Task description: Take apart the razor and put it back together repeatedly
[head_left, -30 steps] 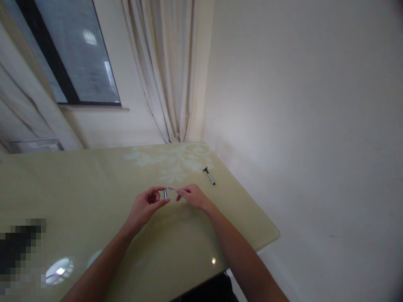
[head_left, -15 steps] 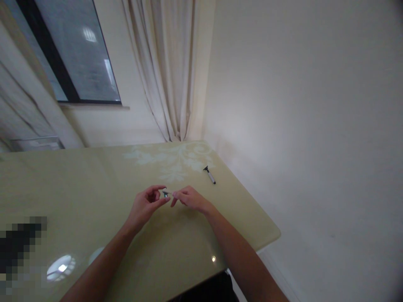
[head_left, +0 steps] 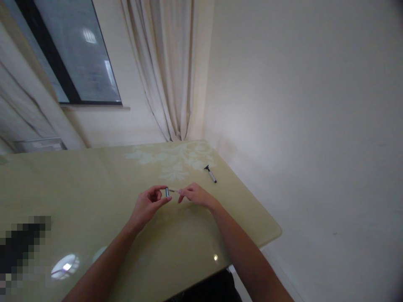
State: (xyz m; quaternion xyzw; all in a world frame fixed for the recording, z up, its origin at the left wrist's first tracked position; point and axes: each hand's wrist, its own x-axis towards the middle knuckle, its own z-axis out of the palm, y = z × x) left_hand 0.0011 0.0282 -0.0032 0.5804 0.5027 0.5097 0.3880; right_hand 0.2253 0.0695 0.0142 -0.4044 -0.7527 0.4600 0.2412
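My left hand [head_left: 153, 200] pinches a small dark and silver piece, like a razor cartridge [head_left: 167, 192], upright between thumb and index finger. Just to its right, my right hand [head_left: 192, 193] holds a thin light stick [head_left: 173, 191] whose tip points at the small piece. A narrow gap seems to lie between tip and piece. Beyond my right hand, a razor with a black head and grey handle [head_left: 210, 174] lies on the table.
The glossy pale green table [head_left: 245, 209] has a rounded right corner beside the wall. A pixelated dark shape [head_left: 23, 243] lies at the left. Curtains [head_left: 176, 75] and a window [head_left: 82, 54] stand behind the far edge.
My right hand has moved slightly right, drawing the stick back from the small piece. The piece in my left hand has turned and now shows its long face upright.
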